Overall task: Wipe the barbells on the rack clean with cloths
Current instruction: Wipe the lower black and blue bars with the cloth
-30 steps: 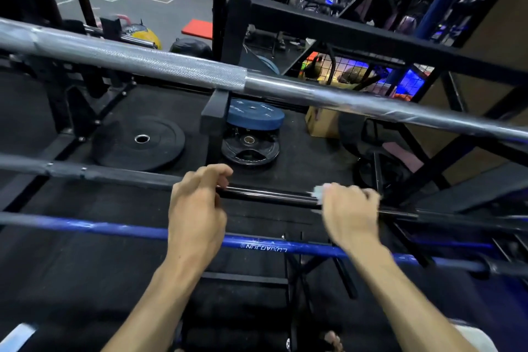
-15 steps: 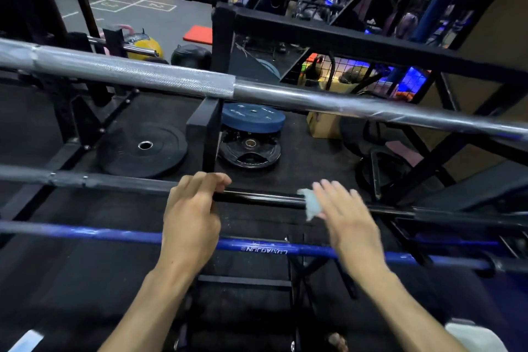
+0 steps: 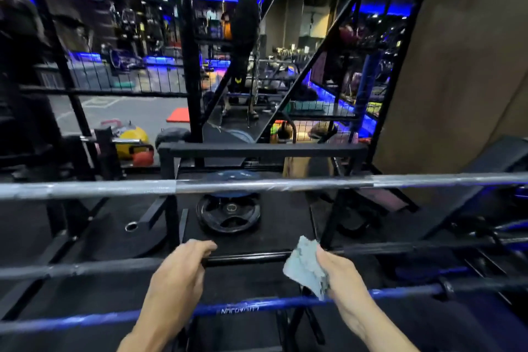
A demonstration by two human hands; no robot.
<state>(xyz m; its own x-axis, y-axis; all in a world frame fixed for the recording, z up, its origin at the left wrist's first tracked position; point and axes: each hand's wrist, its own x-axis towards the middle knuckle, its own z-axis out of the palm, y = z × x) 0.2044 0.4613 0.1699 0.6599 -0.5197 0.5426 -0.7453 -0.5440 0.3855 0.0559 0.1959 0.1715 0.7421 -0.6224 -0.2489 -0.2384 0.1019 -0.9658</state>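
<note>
Left hand (image 3: 178,271) grips the thin black steel barbell (image 3: 248,258) on the rack, fingers curled over it, likely to stop it rolling. Right hand (image 3: 340,277) pinches a crumpled pale-blue cloth (image 3: 305,266) against the same bar, apparently positioned for wiping.

Left hand (image 3: 178,271) curled forward; right hand (image 3: 340,274) pinching, arms extended.
</note>
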